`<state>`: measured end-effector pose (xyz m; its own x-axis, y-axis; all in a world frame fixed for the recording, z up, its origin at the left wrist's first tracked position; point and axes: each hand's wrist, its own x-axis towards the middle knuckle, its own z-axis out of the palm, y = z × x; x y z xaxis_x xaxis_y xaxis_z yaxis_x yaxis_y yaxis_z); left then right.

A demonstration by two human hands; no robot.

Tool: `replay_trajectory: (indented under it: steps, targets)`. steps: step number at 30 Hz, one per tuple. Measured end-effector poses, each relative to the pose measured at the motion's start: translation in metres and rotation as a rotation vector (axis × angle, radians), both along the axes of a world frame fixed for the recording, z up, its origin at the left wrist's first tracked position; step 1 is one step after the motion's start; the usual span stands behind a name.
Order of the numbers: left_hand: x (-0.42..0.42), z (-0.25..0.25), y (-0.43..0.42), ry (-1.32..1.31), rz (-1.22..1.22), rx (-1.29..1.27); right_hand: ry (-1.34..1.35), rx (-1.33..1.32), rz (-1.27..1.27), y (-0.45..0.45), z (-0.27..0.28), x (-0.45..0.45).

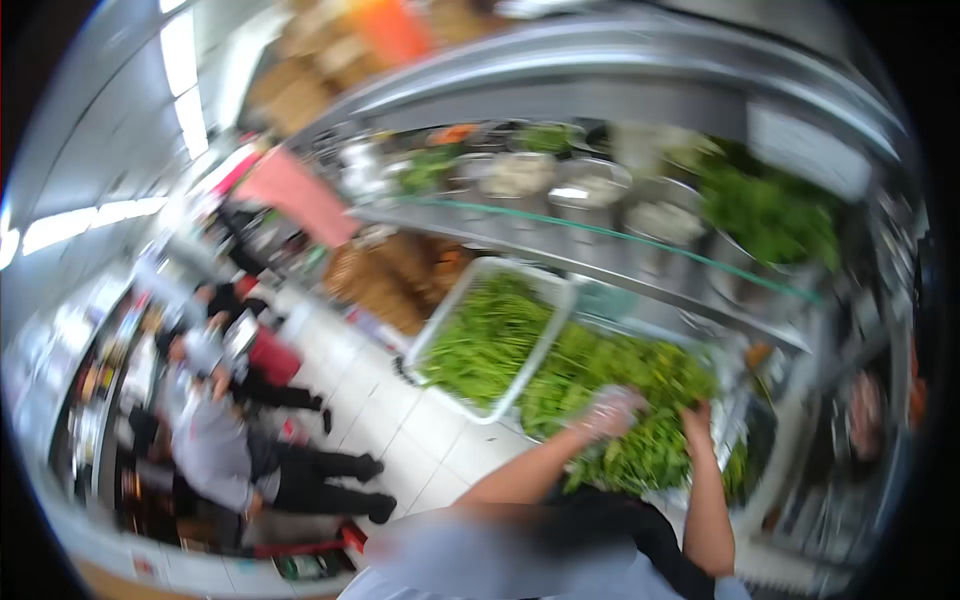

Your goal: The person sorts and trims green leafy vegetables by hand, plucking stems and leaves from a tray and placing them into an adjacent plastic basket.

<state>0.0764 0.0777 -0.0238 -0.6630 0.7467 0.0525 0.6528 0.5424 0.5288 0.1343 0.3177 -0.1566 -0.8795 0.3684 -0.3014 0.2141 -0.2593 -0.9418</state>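
A large heap of leafy greens (655, 365) fills a metal tray in front of me. My left hand (610, 412), in a clear plastic glove, lies against the near side of the heap. To its right, my right hand (697, 418) touches the leaves with its fingertips. Motion blur and leaves keep me from seeing whether either hand grips anything. Left of the heap is a white plastic basket (572, 310) of long-stemmed greens (490, 330).
Above the greens, a metal shelf (590, 255) carries several steel containers and a leafy bunch (770, 205). Brown woven baskets (385, 280) stand behind the white basket. Several people (215, 445) stand on the left, across the tiled floor (375, 415). Cut meat (864, 415) lies far right.
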Motion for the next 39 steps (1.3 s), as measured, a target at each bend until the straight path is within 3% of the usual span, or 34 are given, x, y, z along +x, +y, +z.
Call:
replay_trajectory:
  steps: [2, 4, 6, 9, 11, 15, 17, 19, 21, 22, 24, 29, 30, 31, 32, 33, 35, 36, 39]
  targets:
    - [0.0, -0.008, 0.001, 0.04, 0.023, 0.046, 0.021, -0.062, -0.056, -0.004, 0.023, 0.009]
    - [0.0, -0.013, 0.001, 0.089, 0.072, 0.072, -0.082, -0.154, -0.033, 0.002, 0.012, 0.009]
    - [-0.003, -0.019, 0.003, -0.039, 0.046, 0.028, -0.157, -0.456, 0.062, 0.015, -0.027, 0.006]
    - [-0.003, -0.027, 0.0, -0.041, 0.045, 0.077, -0.316, -0.482, 0.148, 0.011, -0.017, 0.003]
    - [-0.004, -0.027, 0.0, -0.034, 0.039, 0.081, -0.361, -0.291, 0.125, 0.018, -0.044, -0.008]
    - [-0.001, -0.022, -0.001, -0.009, 0.028, 0.1, -0.217, -0.378, 0.109, -0.005, 0.029, 0.005]
    - [0.0, -0.014, 0.001, -0.079, 0.095, 0.017, -0.175, -0.224, 0.003, -0.008, 0.041, 0.001]
    - [-0.006, -0.019, -0.006, -0.02, 0.059, 0.148, -0.205, -0.294, -0.02, -0.012, 0.063, -0.002]
    - [-0.006, -0.008, -0.012, -0.146, 0.058, 0.21, -0.185, -0.216, -0.161, -0.026, 0.113, 0.005]
    - [-0.007, -0.003, -0.014, -0.142, 0.058, 0.211, -0.214, -0.006, -0.158, -0.031, 0.132, 0.009]
    - [-0.009, 0.01, -0.019, -0.318, 0.136, 0.329, -0.134, -0.044, -0.12, -0.027, 0.142, 0.007]
    - [-0.014, 0.056, -0.03, -0.416, 0.251, 0.555, 0.14, -0.102, -0.067, -0.071, 0.162, -0.007]
    - [-0.015, 0.068, -0.032, -0.404, 0.304, 0.576, -0.072, -0.029, -0.154, -0.093, 0.185, -0.009]
    - [-0.014, 0.084, -0.034, -0.39, 0.357, 0.597, 0.006, -0.22, -0.013, -0.093, 0.158, -0.017]
    - [-0.004, 0.119, -0.038, -0.462, 0.415, 0.511, 0.027, -0.361, 0.073, -0.099, 0.145, -0.025]
    - [-0.002, 0.119, -0.04, -0.455, 0.417, 0.513, 0.049, -0.5, 0.162, -0.103, 0.137, -0.031]
    - [0.005, 0.114, -0.042, -0.234, 0.453, 0.082, -0.043, -0.529, 0.228, -0.102, 0.121, -0.043]
    - [0.013, 0.125, -0.047, -0.249, 0.451, 0.001, -0.14, -0.558, 0.29, -0.102, 0.114, -0.047]
    - [0.0, 0.045, -0.058, -0.252, 0.52, -0.005, -0.189, -0.379, 0.384, -0.092, 0.119, -0.042]
